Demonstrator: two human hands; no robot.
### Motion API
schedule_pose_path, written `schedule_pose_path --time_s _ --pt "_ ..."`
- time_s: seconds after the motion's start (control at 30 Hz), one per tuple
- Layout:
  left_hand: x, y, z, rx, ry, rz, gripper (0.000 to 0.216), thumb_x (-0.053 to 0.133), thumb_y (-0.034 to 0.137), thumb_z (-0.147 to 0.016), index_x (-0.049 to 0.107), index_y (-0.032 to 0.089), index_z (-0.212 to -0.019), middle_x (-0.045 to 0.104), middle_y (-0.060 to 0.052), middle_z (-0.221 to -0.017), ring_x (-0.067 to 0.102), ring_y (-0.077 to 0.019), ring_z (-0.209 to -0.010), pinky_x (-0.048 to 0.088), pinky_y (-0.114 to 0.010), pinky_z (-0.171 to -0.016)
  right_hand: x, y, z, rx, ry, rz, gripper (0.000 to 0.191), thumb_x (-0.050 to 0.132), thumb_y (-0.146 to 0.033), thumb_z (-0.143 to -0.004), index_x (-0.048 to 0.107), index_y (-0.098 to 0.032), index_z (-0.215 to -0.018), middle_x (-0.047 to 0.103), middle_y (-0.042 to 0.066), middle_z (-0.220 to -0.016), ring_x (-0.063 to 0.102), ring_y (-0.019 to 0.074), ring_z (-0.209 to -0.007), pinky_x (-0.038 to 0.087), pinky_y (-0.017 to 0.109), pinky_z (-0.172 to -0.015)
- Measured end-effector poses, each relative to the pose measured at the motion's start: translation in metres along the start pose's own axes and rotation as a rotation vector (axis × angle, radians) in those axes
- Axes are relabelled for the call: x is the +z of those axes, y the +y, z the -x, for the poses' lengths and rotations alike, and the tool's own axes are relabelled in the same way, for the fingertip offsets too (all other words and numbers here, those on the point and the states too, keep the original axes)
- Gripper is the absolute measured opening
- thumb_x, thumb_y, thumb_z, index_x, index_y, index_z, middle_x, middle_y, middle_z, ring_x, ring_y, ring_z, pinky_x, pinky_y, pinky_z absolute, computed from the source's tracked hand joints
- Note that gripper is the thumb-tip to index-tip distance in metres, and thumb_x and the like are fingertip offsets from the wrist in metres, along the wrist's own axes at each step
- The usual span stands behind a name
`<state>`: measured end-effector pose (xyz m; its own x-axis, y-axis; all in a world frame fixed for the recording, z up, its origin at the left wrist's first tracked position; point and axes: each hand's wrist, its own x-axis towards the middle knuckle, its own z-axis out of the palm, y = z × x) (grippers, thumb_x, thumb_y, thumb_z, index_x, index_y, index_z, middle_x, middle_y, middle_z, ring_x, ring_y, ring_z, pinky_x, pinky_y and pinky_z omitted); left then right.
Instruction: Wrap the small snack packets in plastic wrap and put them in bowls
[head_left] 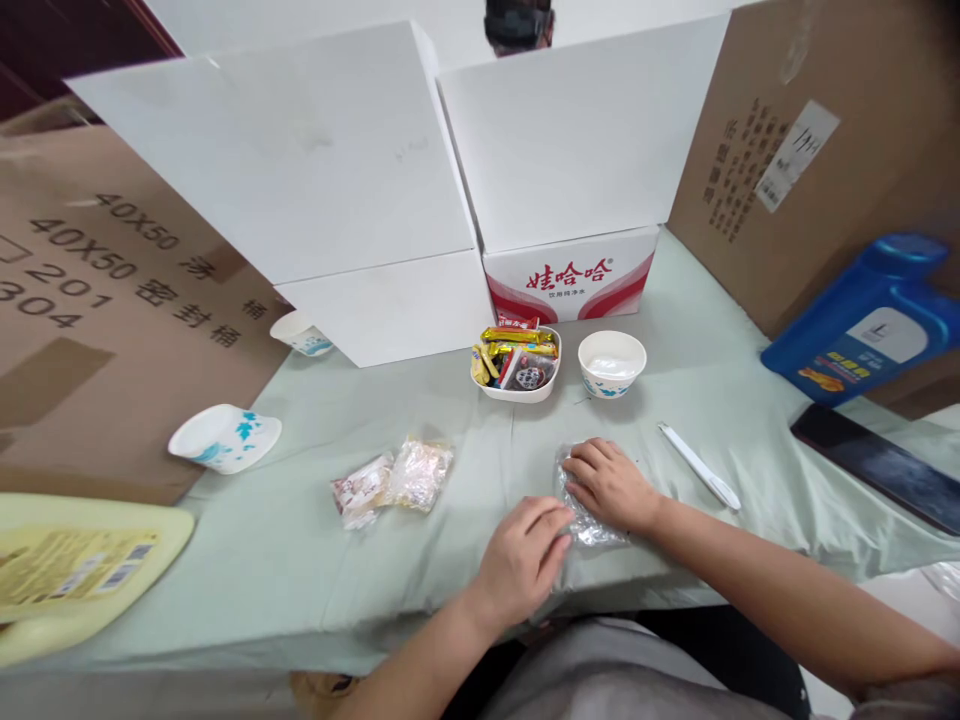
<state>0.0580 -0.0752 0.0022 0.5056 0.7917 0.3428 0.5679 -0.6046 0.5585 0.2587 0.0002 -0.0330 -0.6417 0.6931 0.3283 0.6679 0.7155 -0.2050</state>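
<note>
A crinkled clear plastic wrapper (598, 528) lies near the table's front edge, partly covered by my hands. My right hand (609, 484) rests on top of it, palm down with the fingers laid out flat. At the wrapper's left edge, my left hand (525, 552) is closed, its thumb and curled fingers pinching the plastic. Left of my hands lie two wrapped pieces: a snack packet with brown print (363, 487) and a pale packet in clear film (421, 473), touching each other.
Behind stand a bowl of snack packets (517, 394) and a paper bowl (612, 362) with clear plastic inside. A white utility knife (700, 466), phone (877, 468) and blue bottle (862, 325) are at right. At left are a tipped paper bowl (225, 440) and yellow bottle (82, 570). Boxes (330, 150) enclose the back.
</note>
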Motion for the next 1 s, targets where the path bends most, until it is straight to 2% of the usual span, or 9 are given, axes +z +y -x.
schedule_pose_path --time_s 0.07,0.2,0.33,0.43,0.53,0.6,0.7,0.83,1.0 --pt "-0.002 -0.010 -0.015 0.043 0.005 -0.038 0.024 0.045 0.017 -0.094 0.060 0.019 -0.113 0.065 -0.010 -0.112 0.060 -0.0210 -0.106 0.051 -0.038 -0.093 0.000 -0.001 -0.001 0.021 -0.004 0.002 0.028 0.054 -0.032 -0.093 0.062 -0.016 -0.114 0.062 0.013 -0.108 0.049 0.0276 -0.103 0.040 0.042 -0.089" --pt "0.006 -0.038 -0.039 0.164 -0.091 -0.113 0.018 0.048 0.018 -0.093 0.064 0.019 -0.102 0.067 -0.008 -0.111 0.055 -0.0240 -0.119 0.044 -0.044 -0.102 -0.002 0.001 -0.004 0.073 -0.028 -0.019 0.033 0.056 -0.033 -0.091 0.061 -0.013 -0.116 0.062 0.015 -0.113 0.050 0.0293 -0.108 0.040 0.045 -0.094" --pt "0.013 -0.055 -0.042 0.136 -0.109 -0.108 0.018 0.049 0.016 -0.093 0.066 0.021 -0.095 0.070 -0.005 -0.105 0.056 -0.0218 -0.120 0.040 -0.043 -0.103 -0.019 0.004 0.004 0.043 -0.111 -0.125 0.051 0.060 -0.038 -0.087 0.051 -0.016 -0.132 0.057 0.016 -0.128 0.047 0.0294 -0.121 0.038 0.047 -0.101" --pt "0.014 -0.057 -0.037 0.125 -0.097 -0.090 0.018 0.050 0.015 -0.092 0.065 0.020 -0.101 0.069 -0.006 -0.112 0.054 -0.0210 -0.123 0.039 -0.042 -0.104 -0.033 -0.004 0.020 -0.027 -0.119 -0.160 0.057 0.064 -0.044 -0.084 0.051 -0.017 -0.133 0.050 0.016 -0.139 0.037 0.0323 -0.133 0.034 0.051 -0.106" --pt "0.014 -0.057 -0.034 0.123 -0.073 -0.093 0.022 0.050 0.016 -0.092 0.064 0.020 -0.108 0.068 -0.007 -0.114 0.055 -0.0209 -0.122 0.040 -0.042 -0.103 -0.035 -0.017 0.041 -0.089 -0.097 -0.181 0.039 0.063 -0.038 -0.086 0.060 -0.018 -0.119 0.059 0.014 -0.127 0.048 0.0305 -0.123 0.040 0.050 -0.100" --pt "0.014 -0.057 -0.034 0.145 -0.058 -0.106 0.020 0.051 0.017 -0.092 0.066 0.021 -0.105 0.069 -0.006 -0.111 0.055 -0.0220 -0.122 0.041 -0.042 -0.102 -0.031 -0.023 0.053 -0.111 -0.065 -0.171 0.027 0.058 -0.029 -0.090 0.062 -0.018 -0.113 0.064 0.012 -0.116 0.055 0.0263 -0.112 0.045 0.045 -0.094" --pt "0.015 -0.058 -0.034 0.175 -0.046 -0.110 0.018 0.053 0.018 -0.091 0.068 0.021 -0.100 0.069 -0.006 -0.110 0.055 -0.0230 -0.123 0.042 -0.042 -0.101 -0.030 -0.025 0.059 -0.148 0.009 -0.123 0.024 0.047 -0.018 -0.094 0.062 -0.018 -0.113 0.066 0.011 -0.112 0.057 0.0235 -0.109 0.047 0.042 -0.091" --pt "0.016 -0.062 -0.034 0.196 -0.043 -0.074 0.021 0.052 0.012 -0.089 0.068 0.021 -0.099 0.070 -0.006 -0.110 0.055 -0.0226 -0.124 0.043 -0.042 -0.101 -0.041 -0.018 0.039 -0.148 0.052 -0.119 0.024 0.042 -0.016 -0.096 0.062 -0.018 -0.109 0.067 0.011 -0.104 0.058 0.0223 -0.101 0.047 0.040 -0.086" --pt "0.018 -0.064 -0.034 0.189 -0.017 -0.037 0.026 0.050 0.007 -0.086 0.066 0.021 -0.100 0.071 -0.007 -0.108 0.056 -0.0217 -0.123 0.045 -0.043 -0.102 -0.040 0.007 -0.011 -0.011 -0.049 -0.093 0.027 0.038 -0.023 -0.100 0.063 -0.017 -0.105 0.065 0.008 -0.088 0.060 0.0184 -0.082 0.045 0.030 -0.072"
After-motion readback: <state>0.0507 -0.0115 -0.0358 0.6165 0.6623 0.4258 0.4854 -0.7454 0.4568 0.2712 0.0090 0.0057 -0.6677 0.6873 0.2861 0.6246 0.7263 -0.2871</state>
